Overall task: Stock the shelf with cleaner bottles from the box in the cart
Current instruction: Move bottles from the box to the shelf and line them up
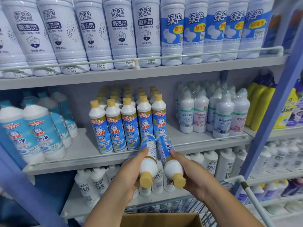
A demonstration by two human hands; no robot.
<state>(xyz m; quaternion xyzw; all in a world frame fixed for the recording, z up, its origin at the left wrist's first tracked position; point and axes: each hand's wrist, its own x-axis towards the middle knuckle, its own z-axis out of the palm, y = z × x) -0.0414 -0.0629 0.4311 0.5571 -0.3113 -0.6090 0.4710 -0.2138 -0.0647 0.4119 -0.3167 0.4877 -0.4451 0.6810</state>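
Observation:
My left hand grips a white cleaner bottle with a blue label and yellow cap, its base pointing at the shelf. In my right hand is a second, identical bottle, held the same way beside the first. Both bases hover just before the front rail of the middle shelf. Rows of the same yellow-capped bottles stand there, several deep. The open cardboard box sits at the bottom edge, with the cart's wire basket just behind it.
Light-blue bottles stand left on the middle shelf, shrink-wrapped white ones to the right. Bare shelf lies between the left group and the yellow-capped rows. Large white bottles fill the top shelf. A white handle rises at lower right.

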